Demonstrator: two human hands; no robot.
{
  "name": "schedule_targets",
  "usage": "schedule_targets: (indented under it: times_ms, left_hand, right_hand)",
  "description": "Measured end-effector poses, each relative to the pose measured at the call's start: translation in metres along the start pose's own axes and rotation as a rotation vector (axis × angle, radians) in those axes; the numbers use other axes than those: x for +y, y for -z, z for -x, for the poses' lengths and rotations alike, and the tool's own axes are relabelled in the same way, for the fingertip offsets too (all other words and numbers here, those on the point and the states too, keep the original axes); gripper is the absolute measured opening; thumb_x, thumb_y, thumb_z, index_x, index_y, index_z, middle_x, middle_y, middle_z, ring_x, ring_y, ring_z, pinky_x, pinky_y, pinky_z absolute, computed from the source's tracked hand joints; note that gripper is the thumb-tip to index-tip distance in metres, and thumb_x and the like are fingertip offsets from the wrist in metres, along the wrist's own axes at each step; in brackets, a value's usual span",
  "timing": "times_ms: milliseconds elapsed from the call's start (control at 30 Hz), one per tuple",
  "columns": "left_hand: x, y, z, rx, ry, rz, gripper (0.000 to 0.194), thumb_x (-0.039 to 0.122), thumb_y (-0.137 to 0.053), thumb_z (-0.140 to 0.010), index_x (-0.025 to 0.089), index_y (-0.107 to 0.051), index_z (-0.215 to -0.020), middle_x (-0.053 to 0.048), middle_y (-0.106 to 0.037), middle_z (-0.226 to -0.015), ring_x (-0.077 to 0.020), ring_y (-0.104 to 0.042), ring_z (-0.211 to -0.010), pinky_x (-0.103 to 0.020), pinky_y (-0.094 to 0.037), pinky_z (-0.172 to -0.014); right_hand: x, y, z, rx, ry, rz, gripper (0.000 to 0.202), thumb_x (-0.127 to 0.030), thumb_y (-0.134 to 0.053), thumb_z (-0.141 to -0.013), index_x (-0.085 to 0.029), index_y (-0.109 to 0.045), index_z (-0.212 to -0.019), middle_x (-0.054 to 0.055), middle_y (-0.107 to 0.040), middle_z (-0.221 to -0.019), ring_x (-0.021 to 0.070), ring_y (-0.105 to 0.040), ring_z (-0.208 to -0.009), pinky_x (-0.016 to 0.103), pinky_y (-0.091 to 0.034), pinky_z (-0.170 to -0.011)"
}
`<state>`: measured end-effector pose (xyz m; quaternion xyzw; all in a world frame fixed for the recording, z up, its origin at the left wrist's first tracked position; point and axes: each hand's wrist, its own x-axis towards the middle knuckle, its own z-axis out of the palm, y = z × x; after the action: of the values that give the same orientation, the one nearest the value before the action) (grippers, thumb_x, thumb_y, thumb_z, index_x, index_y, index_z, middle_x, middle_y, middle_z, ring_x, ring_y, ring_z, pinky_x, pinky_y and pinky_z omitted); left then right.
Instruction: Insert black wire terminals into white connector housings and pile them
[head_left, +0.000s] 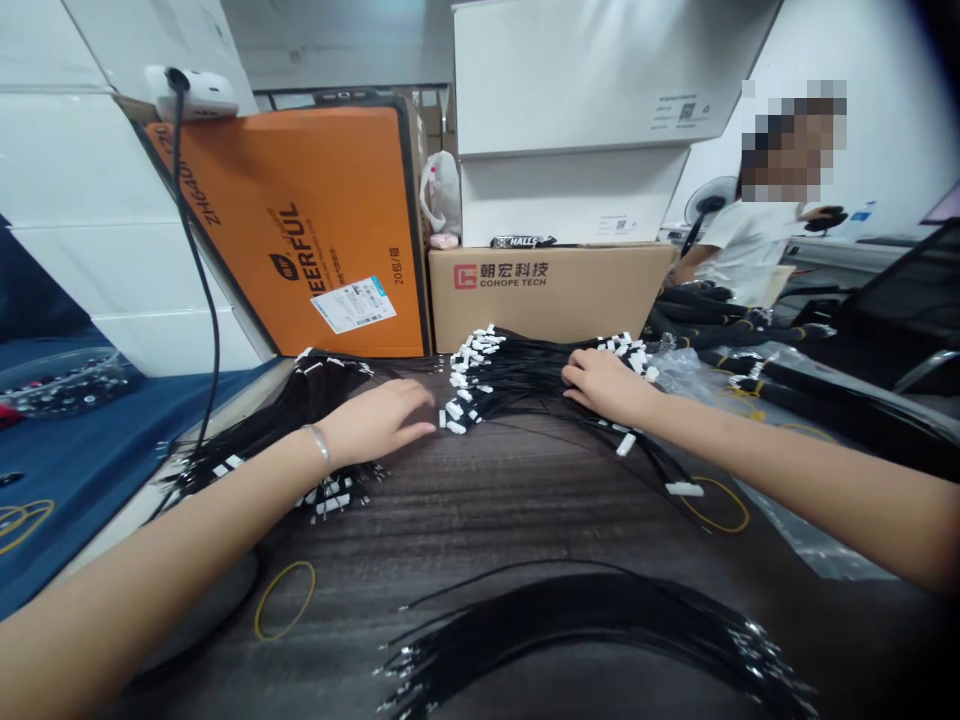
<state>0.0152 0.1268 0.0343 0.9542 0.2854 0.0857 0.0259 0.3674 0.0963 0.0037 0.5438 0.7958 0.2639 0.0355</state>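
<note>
My left hand (379, 420) hovers over the dark tabletop with thumb and fingers apart and nothing between them. Its fingertips point toward the white connectors on the near end of a bundle of black cables (521, 370). Over the right part of that bundle, my right hand (609, 385) has its fingers curled around cables; their tips are partly hidden. White connectors (469, 370) cluster at both ends of this bundle. Beside and behind my left hand lies another pile of black cables (281, 410) with white connectors. Closest to me is a curved bundle of black wires (577, 615) with bare metal ends.
A yellow rubber band (285, 600) lies at the left and another rubber band (724, 505) at the right. An orange carton (300, 220) and a brown carton (555, 295) border the back. Clear plastic bags (810, 540) lie right. A person (750, 245) is beyond.
</note>
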Motion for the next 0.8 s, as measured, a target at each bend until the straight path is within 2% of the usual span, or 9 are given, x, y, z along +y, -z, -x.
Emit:
schedule_targets:
  times_ms: [100, 167, 267, 367, 433, 533, 633, 733, 800]
  left_hand:
    - [0.007, -0.014, -0.026, 0.097, 0.013, 0.018, 0.047, 0.033, -0.051, -0.085, 0.01, -0.043, -0.126, -0.016, -0.046, -0.129, -0.0248, -0.042, -0.12, -0.037, -0.032, -0.103]
    - [0.007, -0.024, -0.044, 0.139, 0.023, 0.04, 0.047, 0.028, -0.054, -0.084, 0.009, -0.043, -0.125, -0.016, -0.049, -0.124, -0.024, -0.046, -0.117, -0.037, -0.035, -0.101]
    - [0.004, -0.036, -0.067, 0.203, 0.057, 0.076, 0.026, 0.023, -0.054, -0.084, 0.01, -0.056, -0.106, -0.011, -0.056, -0.107, -0.0204, -0.054, -0.099, -0.039, -0.043, -0.09]
    - [0.006, -0.037, -0.078, 0.265, 0.069, 0.121, 0.011, 0.02, -0.053, -0.085, 0.011, -0.058, -0.086, -0.006, -0.057, -0.094, -0.0175, -0.054, -0.09, -0.038, -0.044, -0.084]
    - [0.009, -0.03, -0.078, 0.295, 0.069, 0.159, 0.01, 0.018, -0.05, -0.085, 0.011, -0.057, -0.084, -0.005, -0.056, -0.091, -0.0176, -0.053, -0.09, -0.038, -0.044, -0.083]
    - [0.015, -0.017, -0.072, 0.31, 0.067, 0.241, 0.012, 0.018, -0.047, -0.086, 0.012, -0.056, -0.091, -0.007, -0.057, -0.091, -0.019, -0.053, -0.09, -0.039, -0.042, -0.085]
    - [0.02, -0.011, -0.066, 0.303, 0.059, 0.361, 0.029, 0.025, -0.054, -0.082, 0.013, -0.052, -0.109, -0.011, -0.056, -0.108, -0.0226, -0.051, -0.104, -0.04, -0.04, -0.092]
    - [0.028, -0.014, -0.058, 0.319, 0.078, 0.525, 0.055, 0.03, -0.058, -0.08, 0.016, -0.037, -0.13, -0.014, -0.038, -0.135, -0.0254, -0.037, -0.124, -0.039, -0.036, -0.1]
    - [0.037, -0.017, -0.049, 0.308, 0.113, 0.672, 0.064, 0.031, -0.054, -0.082, 0.02, -0.023, -0.137, -0.014, -0.029, -0.141, -0.0238, -0.039, -0.124, -0.037, -0.042, -0.095]
  right_hand:
    - [-0.002, 0.004, -0.003, 0.02, -0.057, -0.001, 0.021, -0.03, -0.048, -0.089, -0.011, -0.056, -0.092, 0.004, -0.057, -0.088, 0.0137, -0.055, -0.083, 0.033, -0.047, -0.075]
    - [-0.001, 0.008, -0.001, 0.029, -0.101, -0.014, 0.021, -0.03, -0.045, -0.09, -0.012, -0.055, -0.092, 0.002, -0.056, -0.079, 0.0112, -0.055, -0.072, 0.029, -0.047, -0.069]
    - [0.002, 0.015, 0.007, 0.055, -0.152, -0.039, 0.023, -0.031, -0.041, -0.092, -0.012, -0.054, -0.095, 0.001, -0.056, -0.077, 0.01, -0.053, -0.067, 0.027, -0.045, -0.064]
    - [0.006, 0.021, 0.017, 0.085, -0.142, -0.066, 0.027, -0.031, -0.034, -0.094, -0.012, -0.053, -0.097, 0.005, -0.057, -0.085, 0.0126, -0.053, -0.072, 0.027, -0.043, -0.065]
    - [0.007, 0.025, 0.023, 0.106, -0.121, -0.08, 0.032, -0.036, -0.033, -0.093, -0.013, -0.054, -0.097, 0.008, -0.057, -0.088, 0.0162, -0.054, -0.077, 0.029, -0.04, -0.065]
    - [0.008, 0.033, 0.03, 0.156, -0.133, -0.104, 0.039, -0.043, -0.03, -0.093, -0.014, -0.056, -0.097, 0.011, -0.056, -0.09, 0.0209, -0.053, -0.079, 0.031, -0.037, -0.062]
    - [0.005, 0.046, 0.035, 0.224, -0.188, -0.152, 0.044, -0.045, -0.024, -0.093, -0.014, -0.056, -0.099, 0.013, -0.056, -0.093, 0.0222, -0.053, -0.078, 0.032, -0.035, -0.058]
    - [0.0, 0.06, 0.046, 0.27, -0.19, -0.235, 0.047, -0.046, -0.021, -0.093, -0.016, -0.056, -0.096, 0.013, -0.056, -0.093, 0.0219, -0.053, -0.08, 0.033, -0.037, -0.062]
    - [-0.005, 0.065, 0.058, 0.27, -0.158, -0.31, 0.047, -0.047, -0.02, -0.093, -0.018, -0.056, -0.093, 0.012, -0.056, -0.089, 0.0208, -0.053, -0.08, 0.033, -0.04, -0.066]
